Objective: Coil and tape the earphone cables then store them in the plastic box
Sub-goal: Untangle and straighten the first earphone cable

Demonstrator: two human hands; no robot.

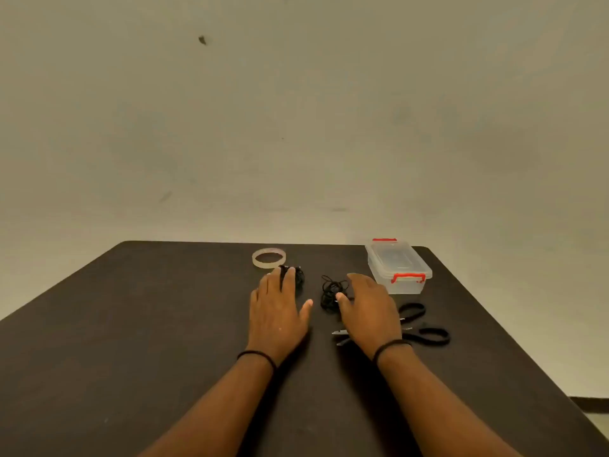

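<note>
1. Nearest us, black-handled scissors (416,328) lie on the dark brown table (131,324), partly under our right wrist.
2. Our left hand (276,311), fingers straight, touches one tangled black earphone cable (298,278); our right hand (369,308) lies relaxed beside the second black earphone tangle (331,291), gripping nothing.
3. Farther: a clear tape ring (269,257) and a lidded transparent plastic box with red clips (398,265).
</note>
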